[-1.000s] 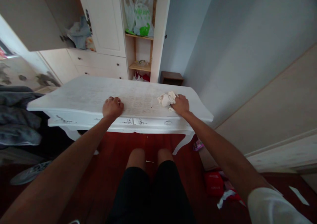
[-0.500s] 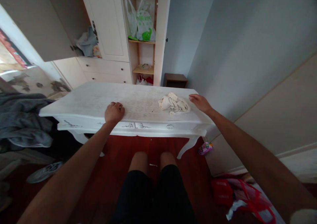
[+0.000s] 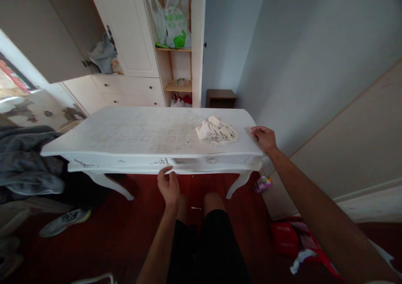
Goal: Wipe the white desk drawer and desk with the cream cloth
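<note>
Grip: left hand point(image 3: 168, 187) loosely parted, right hand point(image 3: 265, 139) unclear | crumpled cream cloth point(image 3: 216, 131) on smudged, curve-legged white table point(image 3: 138, 127)

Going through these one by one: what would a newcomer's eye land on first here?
Probably the white table across the middle, with a crumpled cream cloth on the right part of its top. The right hand is at the table's right end and the left hand before its front. Behind, a green-printed plastic bag sits in the open cabinet.
</note>
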A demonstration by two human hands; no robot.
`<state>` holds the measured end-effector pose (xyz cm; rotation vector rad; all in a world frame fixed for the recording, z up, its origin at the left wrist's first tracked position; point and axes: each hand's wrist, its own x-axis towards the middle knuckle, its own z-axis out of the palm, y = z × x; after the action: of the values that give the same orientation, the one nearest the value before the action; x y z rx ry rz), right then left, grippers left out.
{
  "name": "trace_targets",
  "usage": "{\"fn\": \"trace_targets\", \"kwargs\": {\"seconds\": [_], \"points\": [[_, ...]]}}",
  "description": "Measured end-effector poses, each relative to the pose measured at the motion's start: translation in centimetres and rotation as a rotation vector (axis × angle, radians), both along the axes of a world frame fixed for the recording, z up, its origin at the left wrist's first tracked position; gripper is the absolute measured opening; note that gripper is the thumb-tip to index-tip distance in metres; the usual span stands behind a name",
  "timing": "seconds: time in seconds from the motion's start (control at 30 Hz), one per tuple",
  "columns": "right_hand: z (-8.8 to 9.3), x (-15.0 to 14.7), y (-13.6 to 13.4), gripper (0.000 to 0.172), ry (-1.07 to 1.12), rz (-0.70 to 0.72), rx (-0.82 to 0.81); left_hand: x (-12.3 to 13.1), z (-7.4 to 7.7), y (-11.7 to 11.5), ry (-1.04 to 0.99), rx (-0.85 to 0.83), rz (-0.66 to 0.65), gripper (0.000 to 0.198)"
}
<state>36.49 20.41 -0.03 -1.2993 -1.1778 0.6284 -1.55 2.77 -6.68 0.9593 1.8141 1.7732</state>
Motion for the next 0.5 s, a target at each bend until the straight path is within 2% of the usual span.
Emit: {"fn": "trace_targets", "kwargs": {"seconds": [0.1,0.17,0.2,0.27,0.3,0.4,0.5], "points": [[-0.1,-0.1,-0.1,0.031,0.002,-0.014,0.008,4.0,-0.6,-0.2,-0.422,-0.304,-0.43,0.019],[-0.1,-0.1,-0.1,0.028,-0.012,-0.022,0.001,5.5,0.0,0.9,-0.793,-0.485,-0.673,0.022],[-0.2,-0.1,-0.1,0.026,-0.021,-0.025,-0.004,5.9,0.4,1.6,-0.982,-0.53,-0.745,0.025],[-0.2,-0.2,0.0,0.023,-0.036,-0.03,-0.011,6.3,1.2,3.2,-1.249,-0.533,-0.79,0.031],[-0.2,-0.2,0.1,0.022,-0.041,-0.032,-0.016,6.4,1.5,3.9,-1.301,-0.525,-0.778,0.032],[-0.1,-0.3,0.3,0.019,-0.042,-0.045,-0.043,6.8,1.7,5.6,-1.268,-0.579,-0.751,0.031],[0.1,-0.3,0.5,0.019,-0.043,-0.057,-0.069,7.7,1.4,6.3,-1.234,-0.633,-0.791,0.033]]}}
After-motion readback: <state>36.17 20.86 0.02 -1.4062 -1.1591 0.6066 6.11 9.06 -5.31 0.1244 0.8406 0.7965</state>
